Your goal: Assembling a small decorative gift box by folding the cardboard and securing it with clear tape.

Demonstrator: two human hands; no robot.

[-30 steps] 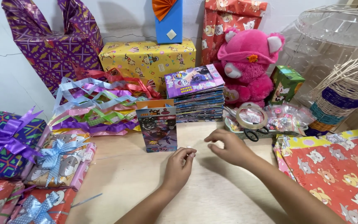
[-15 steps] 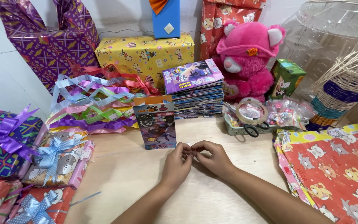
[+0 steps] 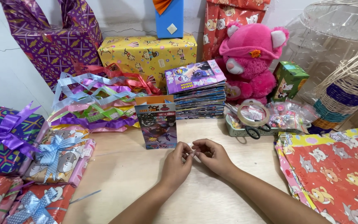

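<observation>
My left hand (image 3: 178, 164) and my right hand (image 3: 214, 157) meet over the middle of the wooden table (image 3: 121, 178). Their fingertips pinch a small clear strip (image 3: 193, 154) between them; it is too small to tell what it is. Just beyond my left hand a dark picture booklet (image 3: 157, 126) stands upright against an orange card. Behind that is a stack of thin colourful books (image 3: 199, 93). A roll of clear tape (image 3: 253, 114) and black scissors (image 3: 252, 132) rest on a small tray to the right of my hands.
Wrapped gifts with blue and purple bows (image 3: 56, 155) line the left edge. Loose ribbons (image 3: 96, 105) lie behind them. Red cat-print wrapping paper (image 3: 336, 170) covers the right side. A pink teddy (image 3: 251, 62), a yellow gift box (image 3: 148, 54) and a wicker basket (image 3: 344, 95) stand at the back.
My right hand has come back left from near the tape tray and joined my left hand. Both now pinch the small strip together.
</observation>
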